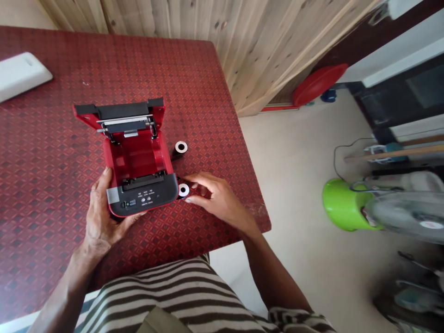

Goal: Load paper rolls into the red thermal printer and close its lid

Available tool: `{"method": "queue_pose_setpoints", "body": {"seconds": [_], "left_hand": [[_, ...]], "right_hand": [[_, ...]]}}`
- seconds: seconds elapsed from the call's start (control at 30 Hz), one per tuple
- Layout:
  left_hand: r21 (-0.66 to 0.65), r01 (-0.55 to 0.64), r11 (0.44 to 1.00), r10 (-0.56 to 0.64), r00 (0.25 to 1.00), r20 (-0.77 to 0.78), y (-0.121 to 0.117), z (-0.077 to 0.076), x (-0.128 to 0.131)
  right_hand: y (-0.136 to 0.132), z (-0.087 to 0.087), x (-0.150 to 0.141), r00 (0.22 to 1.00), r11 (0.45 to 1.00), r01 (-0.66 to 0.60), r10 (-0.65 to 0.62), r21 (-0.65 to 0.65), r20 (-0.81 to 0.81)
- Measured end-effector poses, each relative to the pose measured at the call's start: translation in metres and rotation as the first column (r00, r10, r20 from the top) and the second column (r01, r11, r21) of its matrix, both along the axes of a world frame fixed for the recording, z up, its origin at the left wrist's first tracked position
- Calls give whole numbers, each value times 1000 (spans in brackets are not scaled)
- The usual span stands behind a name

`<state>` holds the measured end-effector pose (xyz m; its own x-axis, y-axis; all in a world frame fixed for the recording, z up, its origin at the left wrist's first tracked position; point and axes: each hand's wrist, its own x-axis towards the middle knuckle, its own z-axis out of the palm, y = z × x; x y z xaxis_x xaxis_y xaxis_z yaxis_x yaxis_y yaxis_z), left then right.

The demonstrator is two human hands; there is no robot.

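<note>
The hands are both occupied. By the left hand [100, 224], the near left corner of an open red printer [142, 157] is gripped, thumb up along its side, on the table [194, 83]. By the right hand [218, 199], a roll [187, 190] is pinched beside the printer. White lettering is printed on the black panel [145, 200], too small to be read.

Two rolls [178, 152] right of printer [138, 159], one behind other; panelling [201, 21] behind table [52, 138]
</note>
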<state>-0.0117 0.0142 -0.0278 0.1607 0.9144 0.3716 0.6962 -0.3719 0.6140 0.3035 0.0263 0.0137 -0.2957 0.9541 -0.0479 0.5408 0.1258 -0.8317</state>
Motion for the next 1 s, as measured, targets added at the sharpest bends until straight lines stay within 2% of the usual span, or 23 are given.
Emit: {"method": "queue_pose_setpoints", "body": {"seconds": [0.1, 0.2, 0.27, 0.33, 0.43, 0.5, 0.6, 0.67, 0.73, 0.83, 0.9, 1.0], "left_hand": [[5, 14, 1000, -14, 1000, 0, 0, 2, 1], [15, 26, 1000, -26, 1000, -13, 0, 6, 3], [13, 42, 999, -41, 999, -10, 1, 9, 5], [14, 61, 998, -61, 998, 1, 1, 9, 5], [29, 67, 997, -67, 998, 3, 1, 7, 5], [48, 71, 996, -71, 997, -4, 1, 5, 6], [75, 105, 992, -104, 994, -17, 2, 5, 7], [81, 110, 991, -109, 994, -20, 1, 7, 7], [64, 101, 993, -100, 995, -21, 0, 8, 8], [31, 105, 994, -105, 994, -8, -2, 9, 8], [20, 106, 994, -106, 994, 2, -3, 8, 8], [21, 108, 994, -108, 994, 6, -3, 7, 9]], "right_hand": [[-6, -13, -17, 995, 998, 41, -36, 52, -93], [-10, -9, -17, 992, 995, 95, -93, 23, -82], [-13, 7, -5, 991, 995, 92, -95, -31, -96], [-16, 32, 9, 978, 997, 23, -37, -70, -207], [-6, 70, 20, 899, 983, -181, 153, -30, -410], [11, 88, 15, 836, 939, -343, 322, 35, -443], [45, 102, -10, 803, 847, -520, 528, 109, -276], [65, 104, -34, 827, 822, -550, 561, 146, -43], [78, 103, -59, 836, 829, -536, 496, 159, 233], [82, 99, -88, 739, 861, -495, 348, 115, 577], [80, 97, -100, 661, 873, -477, 276, 106, 698], [75, 93, -110, 598, 874, -467, 201, 134, 776]]}}
